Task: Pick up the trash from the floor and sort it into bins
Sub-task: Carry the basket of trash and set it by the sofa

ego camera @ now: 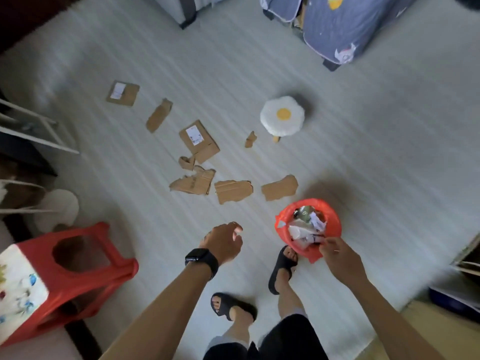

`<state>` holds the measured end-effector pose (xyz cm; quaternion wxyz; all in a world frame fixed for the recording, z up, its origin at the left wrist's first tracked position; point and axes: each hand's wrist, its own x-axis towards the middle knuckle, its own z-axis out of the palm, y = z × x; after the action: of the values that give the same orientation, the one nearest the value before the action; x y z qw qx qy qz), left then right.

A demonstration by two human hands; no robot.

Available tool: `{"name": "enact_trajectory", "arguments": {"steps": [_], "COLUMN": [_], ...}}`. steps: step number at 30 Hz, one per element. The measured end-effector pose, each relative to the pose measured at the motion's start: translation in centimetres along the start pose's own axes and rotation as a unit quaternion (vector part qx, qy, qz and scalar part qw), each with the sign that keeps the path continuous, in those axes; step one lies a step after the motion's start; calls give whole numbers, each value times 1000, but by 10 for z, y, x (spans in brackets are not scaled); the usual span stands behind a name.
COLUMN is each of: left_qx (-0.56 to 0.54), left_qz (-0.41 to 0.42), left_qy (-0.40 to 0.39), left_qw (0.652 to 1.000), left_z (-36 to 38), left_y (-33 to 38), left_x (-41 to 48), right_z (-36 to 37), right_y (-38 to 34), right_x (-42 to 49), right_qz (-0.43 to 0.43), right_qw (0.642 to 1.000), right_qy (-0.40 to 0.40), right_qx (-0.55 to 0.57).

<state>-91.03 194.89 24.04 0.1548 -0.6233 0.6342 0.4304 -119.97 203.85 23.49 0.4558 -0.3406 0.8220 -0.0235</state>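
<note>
A small bin lined with a red bag [284,229] stands on the pale floor by my right foot, holding paper and wrapper trash. My right hand [339,259] hovers over its near rim with fingertips drawn together; blur hides whether they pinch anything. My left hand [224,242], with a black watch on the wrist, hangs loosely curled and holds nothing. Several brown cardboard pieces lie ahead: a labelled box [199,138], a flat labelled piece [122,93], a strip [159,115], a small scrap [250,139], and torn sheets [193,181] [233,190] [280,187].
A red plastic stool [78,276] lies tipped at the lower left. A fried-egg cushion stool [282,115] stands beyond the bin. Furniture under a blue cover [337,29] is at the back right, a white rack [39,131] on the left. My feet wear black slippers [281,266].
</note>
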Motion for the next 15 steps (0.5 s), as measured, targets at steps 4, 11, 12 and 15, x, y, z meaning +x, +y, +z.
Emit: {"name": "enact_trajectory", "arguments": {"steps": [4, 11, 12, 15], "left_qx": [63, 127, 127, 126], "left_qz": [12, 21, 21, 23], "left_qy": [-42, -101, -102, -114], "left_qw": [997, 987, 986, 985], "left_z": [46, 157, 172, 228], "left_y": [50, 99, 99, 91], "left_x": [74, 208, 225, 286], "right_z": [-16, 12, 20, 54], "right_y": [39, 128, 139, 181], "right_x": [69, 207, 224, 283], "right_qz": [62, 144, 156, 206], "right_qw": [997, 985, 983, 973], "right_qy": [-3, -64, -62, -52], "right_qx": [50, 64, 69, 92]}}
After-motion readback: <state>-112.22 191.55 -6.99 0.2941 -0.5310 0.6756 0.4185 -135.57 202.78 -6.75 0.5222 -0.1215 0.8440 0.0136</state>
